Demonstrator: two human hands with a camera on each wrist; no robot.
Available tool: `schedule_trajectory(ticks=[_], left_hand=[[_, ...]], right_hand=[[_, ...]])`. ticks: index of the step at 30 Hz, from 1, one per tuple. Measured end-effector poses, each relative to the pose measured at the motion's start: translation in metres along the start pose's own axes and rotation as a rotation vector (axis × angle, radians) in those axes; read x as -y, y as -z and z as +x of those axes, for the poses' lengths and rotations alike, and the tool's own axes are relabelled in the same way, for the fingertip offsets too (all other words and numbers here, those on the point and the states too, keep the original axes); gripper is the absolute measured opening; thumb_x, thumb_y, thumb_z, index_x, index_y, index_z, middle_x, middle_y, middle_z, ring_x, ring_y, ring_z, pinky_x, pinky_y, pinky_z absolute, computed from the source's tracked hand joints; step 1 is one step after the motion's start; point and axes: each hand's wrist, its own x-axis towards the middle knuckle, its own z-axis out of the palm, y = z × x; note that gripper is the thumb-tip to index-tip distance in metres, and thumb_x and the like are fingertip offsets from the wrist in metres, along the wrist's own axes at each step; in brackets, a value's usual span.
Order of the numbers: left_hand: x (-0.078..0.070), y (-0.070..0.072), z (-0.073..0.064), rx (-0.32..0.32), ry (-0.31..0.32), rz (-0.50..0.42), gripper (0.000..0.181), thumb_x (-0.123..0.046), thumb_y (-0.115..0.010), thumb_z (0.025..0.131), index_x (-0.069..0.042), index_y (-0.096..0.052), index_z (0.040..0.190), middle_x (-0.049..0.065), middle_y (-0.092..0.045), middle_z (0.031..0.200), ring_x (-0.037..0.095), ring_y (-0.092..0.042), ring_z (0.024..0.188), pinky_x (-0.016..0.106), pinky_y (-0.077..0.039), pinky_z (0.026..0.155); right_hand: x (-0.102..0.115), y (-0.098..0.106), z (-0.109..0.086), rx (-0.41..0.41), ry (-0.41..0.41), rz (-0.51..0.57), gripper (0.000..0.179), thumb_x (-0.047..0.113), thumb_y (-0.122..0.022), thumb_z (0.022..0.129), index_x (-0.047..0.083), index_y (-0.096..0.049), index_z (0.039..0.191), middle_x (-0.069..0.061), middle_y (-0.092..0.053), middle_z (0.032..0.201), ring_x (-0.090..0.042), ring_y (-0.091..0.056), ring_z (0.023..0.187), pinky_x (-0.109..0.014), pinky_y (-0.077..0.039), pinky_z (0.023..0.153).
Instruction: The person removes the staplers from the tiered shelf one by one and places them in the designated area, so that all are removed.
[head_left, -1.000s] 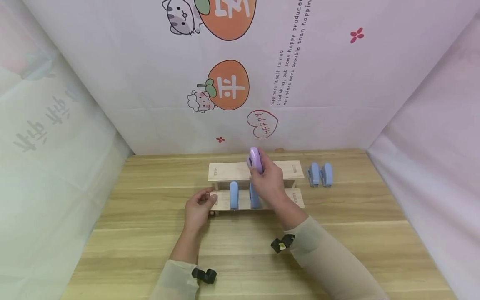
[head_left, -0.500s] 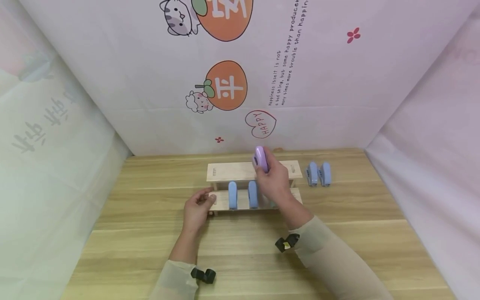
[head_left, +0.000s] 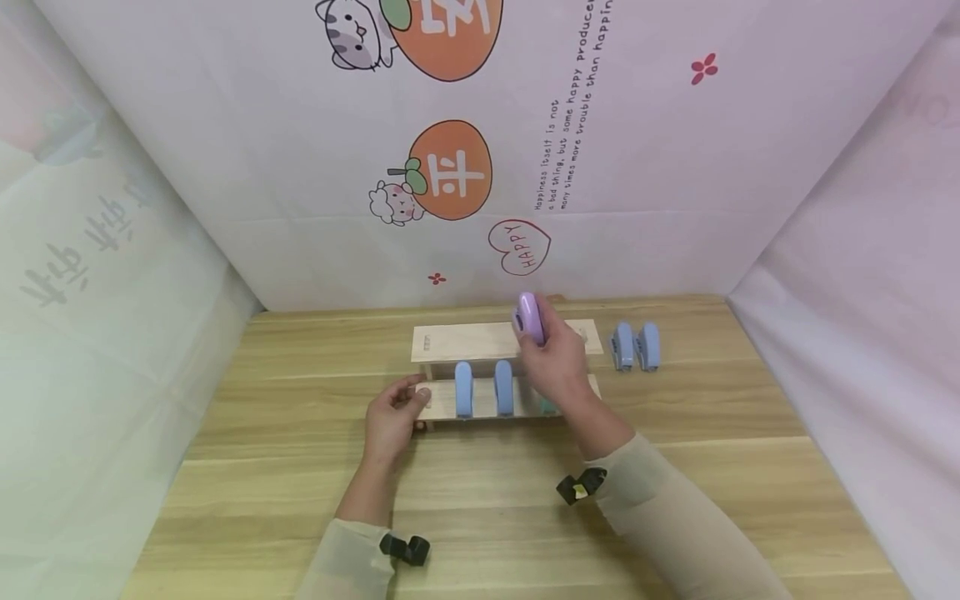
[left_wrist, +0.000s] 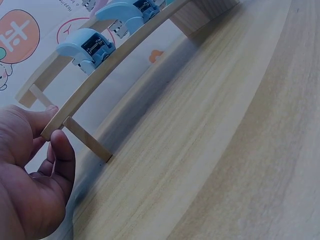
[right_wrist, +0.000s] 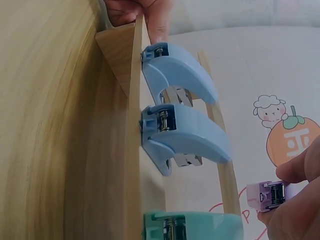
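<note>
My right hand (head_left: 558, 358) holds a small purple stapler (head_left: 529, 317) over the upper board (head_left: 465, 342) of a two-step wooden rack. The same purple stapler (right_wrist: 265, 196) shows between thumb and fingers at the right of the right wrist view. My left hand (head_left: 392, 421) pinches the left end of the lower board (head_left: 483, 400), thumb on top and fingers at its edge. On that board stand two blue staplers (head_left: 464, 390) side by side. A green stapler (right_wrist: 200, 227) stands along from them, mostly hidden behind my right hand in the head view.
Two more blue staplers (head_left: 636, 347) stand on the wooden table (head_left: 480, 517) to the right of the rack. A white printed cloth (head_left: 630, 167) rises behind the table, with further cloth on both sides.
My right hand has carried the purple stapler a little to the right along the upper board, uncovering the second blue stapler and part of the green one. My left hand stays on the rack.
</note>
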Motion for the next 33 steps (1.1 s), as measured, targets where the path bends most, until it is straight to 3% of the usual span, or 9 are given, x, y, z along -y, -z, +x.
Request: schedule_trajectory(ticks=[21, 33], left_hand=[[-0.001, -0.002, -0.001, 0.009, -0.001, -0.023, 0.032, -0.023, -0.080, 0.093, -0.012, -0.075, 0.123, 0.012, -0.060, 0.108, 0.022, -0.062, 0.090, 0.028, -0.062, 0.060], [0.001, -0.001, -0.001, 0.003, -0.001, -0.007, 0.033, -0.025, -0.079, 0.094, -0.013, -0.074, 0.124, 0.011, -0.059, 0.110, 0.022, -0.061, 0.094, 0.028, -0.063, 0.061]], right_hand=[[-0.016, 0.011, -0.006, -0.068, 0.028, 0.040, 0.066, 0.005, -0.062, 0.097, 0.008, -0.040, 0.159, -0.018, -0.048, 0.155, -0.033, -0.049, 0.140, -0.050, -0.043, 0.116], [-0.021, 0.018, -0.004, -0.056, -0.057, 0.025, 0.066, 0.010, -0.061, 0.100, 0.019, -0.037, 0.162, -0.014, -0.046, 0.158, -0.033, -0.046, 0.143, -0.054, -0.040, 0.117]])
